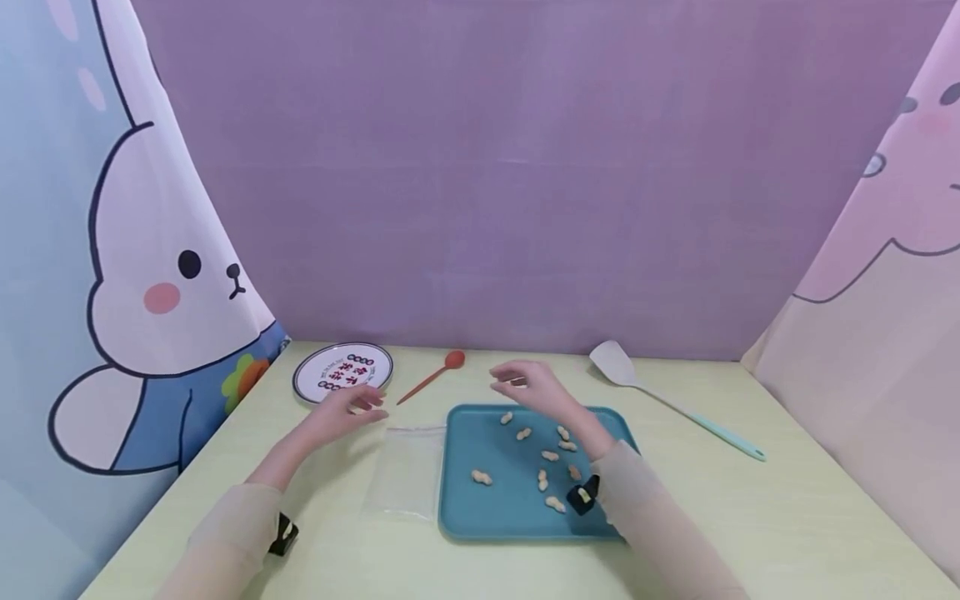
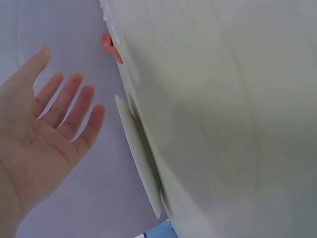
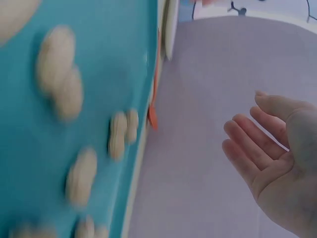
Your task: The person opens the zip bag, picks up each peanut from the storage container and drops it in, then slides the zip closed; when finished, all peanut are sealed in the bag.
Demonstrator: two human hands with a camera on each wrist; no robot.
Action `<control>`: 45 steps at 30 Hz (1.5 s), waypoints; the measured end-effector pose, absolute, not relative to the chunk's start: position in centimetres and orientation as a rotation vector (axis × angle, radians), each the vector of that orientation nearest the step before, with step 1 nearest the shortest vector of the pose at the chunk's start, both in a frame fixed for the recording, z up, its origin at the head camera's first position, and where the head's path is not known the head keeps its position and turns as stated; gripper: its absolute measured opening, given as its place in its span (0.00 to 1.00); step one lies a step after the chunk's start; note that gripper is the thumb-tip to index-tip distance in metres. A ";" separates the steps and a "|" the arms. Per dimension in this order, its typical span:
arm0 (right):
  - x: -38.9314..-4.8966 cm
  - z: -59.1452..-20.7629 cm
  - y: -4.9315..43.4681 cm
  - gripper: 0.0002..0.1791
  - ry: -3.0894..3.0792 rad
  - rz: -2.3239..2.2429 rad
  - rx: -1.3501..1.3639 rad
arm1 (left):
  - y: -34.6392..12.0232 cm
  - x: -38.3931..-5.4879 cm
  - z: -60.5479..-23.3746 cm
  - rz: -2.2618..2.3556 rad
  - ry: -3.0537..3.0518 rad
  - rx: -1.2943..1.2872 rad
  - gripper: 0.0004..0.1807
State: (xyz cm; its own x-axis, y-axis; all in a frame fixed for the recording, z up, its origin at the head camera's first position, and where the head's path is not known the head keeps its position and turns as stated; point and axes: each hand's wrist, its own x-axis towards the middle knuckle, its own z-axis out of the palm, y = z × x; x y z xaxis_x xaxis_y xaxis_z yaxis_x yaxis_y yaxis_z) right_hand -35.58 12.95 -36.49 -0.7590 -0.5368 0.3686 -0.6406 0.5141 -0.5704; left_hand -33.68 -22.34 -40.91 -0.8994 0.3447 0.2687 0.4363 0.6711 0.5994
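My left hand (image 1: 341,415) hovers by the front edge of a white plate (image 1: 309,377) with red and dark print, its fingers loosely bent and holding nothing. In the left wrist view the palm shows with fingers spread. My right hand (image 1: 536,388) is raised over the back of a blue tray (image 1: 495,517), also with nothing in its relaxed fingers. Several peanuts in their shells (image 1: 481,477) lie scattered on the tray, seen large in the right wrist view (image 3: 81,176). Left of the tray lies a clear zip bag (image 1: 405,475), flat on the table.
A red spoon (image 1: 453,360) with a pointed handle lies behind the bag, between plate and tray. At the back right rests a spatula (image 1: 615,363) with a pale green handle. A purple curtain (image 1: 480,183) closes off the back, and printed cloths hang at both sides.
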 end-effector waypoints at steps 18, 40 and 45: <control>-36.3 -39.6 4.8 0.22 -2.894 1.057 1.198 | -21.0 -33.9 -41.7 -1.031 -3.004 -0.845 0.31; -36.1 -40.1 3.7 0.14 -2.952 0.985 1.162 | -20.3 -33.6 -41.3 -1.049 -3.006 -0.789 0.04; -36.1 -39.8 3.9 0.11 -2.908 1.093 1.098 | -20.3 -34.2 -41.2 -1.065 -2.836 -0.792 0.07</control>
State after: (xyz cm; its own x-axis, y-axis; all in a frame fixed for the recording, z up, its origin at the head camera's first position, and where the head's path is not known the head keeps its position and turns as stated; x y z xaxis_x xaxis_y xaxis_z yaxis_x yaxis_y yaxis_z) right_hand -36.07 3.92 -39.76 -0.7674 -0.6355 0.0852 -0.5342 0.5602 -0.6331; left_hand -34.19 -20.28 -41.18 -0.8721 0.4545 0.1812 0.4613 0.6407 0.6137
